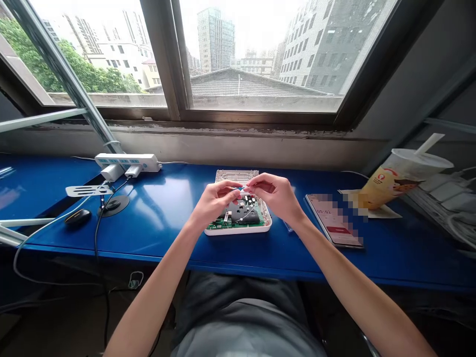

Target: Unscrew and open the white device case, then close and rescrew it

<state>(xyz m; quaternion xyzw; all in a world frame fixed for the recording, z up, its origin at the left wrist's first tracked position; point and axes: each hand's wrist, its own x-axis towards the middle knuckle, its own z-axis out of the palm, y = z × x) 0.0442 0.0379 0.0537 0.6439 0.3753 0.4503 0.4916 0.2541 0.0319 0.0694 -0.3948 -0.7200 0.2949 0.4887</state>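
L hand [216, 196] & R hand [275, 192] pinch, grip contents unclear, close tog. over white housing [238, 230], prob. for fine control.

My worktop [167, 233]: smooth, glossy, mirroring daylight back at me
Casing [238, 231] before me: smooth white plastic
Phone [323, 213]: glossy, glass-like screen
Power strip [148, 161]: smooth white plastic
Pole [62, 69]: shiny bare metal
My clothes [249, 332]: soft-looking matt cloth
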